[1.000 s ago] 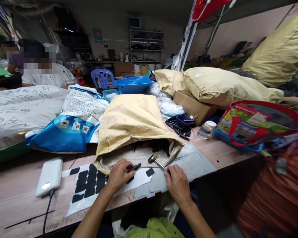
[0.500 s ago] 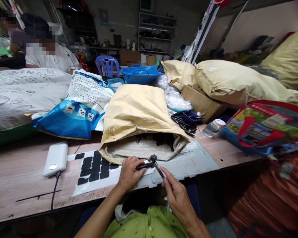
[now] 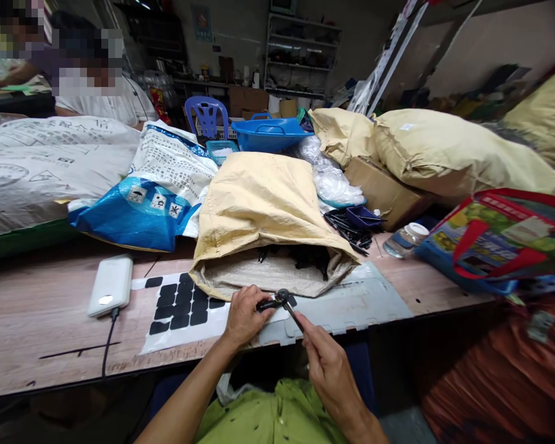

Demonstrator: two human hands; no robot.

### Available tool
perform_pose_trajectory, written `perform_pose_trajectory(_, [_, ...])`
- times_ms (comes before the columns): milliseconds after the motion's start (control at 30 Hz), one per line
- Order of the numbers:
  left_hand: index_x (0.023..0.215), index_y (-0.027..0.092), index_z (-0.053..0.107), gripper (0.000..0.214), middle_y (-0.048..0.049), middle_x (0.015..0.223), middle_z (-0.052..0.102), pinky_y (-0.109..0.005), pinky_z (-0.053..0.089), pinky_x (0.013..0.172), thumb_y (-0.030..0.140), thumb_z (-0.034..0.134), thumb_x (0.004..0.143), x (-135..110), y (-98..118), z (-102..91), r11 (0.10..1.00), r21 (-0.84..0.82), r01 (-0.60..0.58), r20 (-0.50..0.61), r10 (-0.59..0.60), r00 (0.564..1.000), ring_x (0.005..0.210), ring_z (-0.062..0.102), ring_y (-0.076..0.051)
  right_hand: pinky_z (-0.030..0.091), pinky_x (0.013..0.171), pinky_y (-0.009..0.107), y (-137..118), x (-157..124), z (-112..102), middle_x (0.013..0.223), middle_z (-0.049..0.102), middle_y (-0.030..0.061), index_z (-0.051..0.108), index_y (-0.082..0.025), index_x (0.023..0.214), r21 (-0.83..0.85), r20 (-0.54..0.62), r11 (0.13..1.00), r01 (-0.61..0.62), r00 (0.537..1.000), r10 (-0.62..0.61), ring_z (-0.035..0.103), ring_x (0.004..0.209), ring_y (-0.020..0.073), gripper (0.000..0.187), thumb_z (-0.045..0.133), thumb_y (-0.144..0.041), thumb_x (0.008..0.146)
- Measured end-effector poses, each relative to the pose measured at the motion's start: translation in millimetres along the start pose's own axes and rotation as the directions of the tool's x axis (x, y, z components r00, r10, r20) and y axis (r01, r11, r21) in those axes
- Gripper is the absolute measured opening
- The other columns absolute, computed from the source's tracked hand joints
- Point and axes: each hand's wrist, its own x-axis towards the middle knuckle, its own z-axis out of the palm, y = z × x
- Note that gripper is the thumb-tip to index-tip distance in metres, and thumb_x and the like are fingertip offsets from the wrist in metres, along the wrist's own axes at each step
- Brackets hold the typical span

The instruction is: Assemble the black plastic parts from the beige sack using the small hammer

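Note:
My left hand is closed on a small black part at the table's front edge, just below the mouth of a yellow woven sack. My right hand grips the metal handle of a ratchet wrench. The wrench's round head sits against the right end of the black part. Under both hands lies a grey plastic sheet. Left of them, a white sheet carries several black rounded-square stickers. Dark parts show inside the sack.
A white power bank with a cable lies at left. Blue-white bags stand behind it. To the right are black parts, a jar and a red-handled shopping bag. Two people sit at back left.
The view has shifted slightly, so most things sit further right. Both hands keep their hold, and the wrench head stays at the black part.

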Motion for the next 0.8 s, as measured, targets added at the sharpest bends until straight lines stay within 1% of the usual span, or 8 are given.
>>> perform_pose_trajectory(67, [0.101,0.027,0.076,0.018,-0.0039,0.097,0.068,-0.038,0.037,0.088,0.031,0.074,0.084,0,2,-1.6,1.000,-0.002,0.000,0.006,0.000,1.000,0.101,0.059,-0.025,0.059,0.085,0.029,-4,1,2,0.106,0.072,0.0088,0.052,-0.028,0.150,0.017,0.025,1.000,0.014,1.000,-0.015,0.071,0.091,0.0193,0.050,0.039,-0.018,0.103])
perform_pose_trajectory(200, [0.097,0.026,0.075,0.014,-0.0037,0.094,0.067,-0.038,0.037,0.087,0.026,0.071,0.084,-1,4,-4.2,1.000,0.003,0.007,0.012,-0.007,1.000,0.100,0.059,-0.025,0.060,0.082,0.028,-7,0,9,0.099,0.073,0.0072,0.054,-0.030,0.149,0.001,0.086,1.000,0.007,0.996,-0.007,0.071,0.086,0.0189,0.051,0.038,-0.017,0.103])
perform_pose_trajectory(267, [0.099,0.026,0.075,0.016,-0.0038,0.096,0.068,-0.038,0.037,0.087,0.027,0.071,0.084,-1,5,-5.1,1.000,-0.006,-0.002,0.005,0.002,1.000,0.101,0.059,-0.025,0.060,0.085,0.029,-4,2,9,0.104,0.073,0.0079,0.057,-0.028,0.146,-0.012,0.062,1.000,0.002,0.998,-0.001,0.072,0.092,0.0197,0.047,0.039,-0.019,0.103])
perform_pose_trajectory(333, [0.101,0.026,0.075,0.017,-0.0040,0.098,0.070,-0.039,0.037,0.088,0.030,0.071,0.085,-1,4,-5.9,1.000,-0.022,-0.012,0.005,0.012,1.000,0.101,0.060,-0.026,0.058,0.090,0.030,1,8,4,0.113,0.072,0.0099,0.058,-0.025,0.144,-0.042,-0.002,0.999,0.000,1.000,0.000,0.071,0.102,0.0212,0.044,0.040,-0.021,0.104])
perform_pose_trajectory(400, [0.105,0.026,0.075,0.019,-0.0040,0.101,0.072,-0.039,0.037,0.089,0.034,0.068,0.088,-2,1,-6.8,0.998,-0.054,-0.021,0.013,0.022,1.000,0.102,0.060,-0.026,0.057,0.090,0.032,11,17,-4,0.114,0.071,0.0113,0.059,-0.022,0.142,-0.108,-0.075,0.994,-0.012,0.997,0.004,0.070,0.103,0.0223,0.042,0.042,-0.023,0.104])
perform_pose_trajectory(500, [0.110,0.026,0.074,0.024,-0.0042,0.109,0.074,-0.040,0.037,0.092,0.039,0.059,0.096,-3,-4,-8.1,0.991,-0.133,-0.029,0.007,0.030,1.000,0.104,0.060,-0.025,0.057,0.081,0.032,28,30,-13,0.101,0.066,0.0107,0.064,-0.019,0.134,-0.251,-0.136,0.967,-0.043,0.991,0.009,0.068,0.089,0.0217,0.039,0.042,-0.022,0.102])
perform_pose_trajectory(633, [0.111,0.025,0.074,0.034,-0.0046,0.111,0.076,-0.040,0.038,0.093,0.041,0.046,0.102,-4,-7,-8.5,0.982,-0.189,-0.010,0.003,0.011,1.000,0.103,0.060,-0.025,0.053,0.072,0.031,41,37,-13,0.098,0.060,0.0092,0.068,-0.021,0.123,-0.406,-0.118,0.912,-0.055,0.993,0.008,0.063,0.083,0.0212,0.040,0.039,-0.014,0.097])
perform_pose_trajectory(800, [0.108,0.025,0.075,0.042,-0.0051,0.101,0.075,-0.039,0.038,0.093,0.042,0.036,0.104,-3,-9,-6.1,0.984,-0.176,0.030,-0.011,-0.032,0.999,0.098,0.060,-0.024,0.048,0.077,0.035,36,36,-9,0.095,0.061,0.0093,0.067,-0.022,0.121,-0.513,-0.084,0.857,-0.052,0.996,0.010,0.057,0.089,0.0251,0.037,0.042,-0.012,0.096])
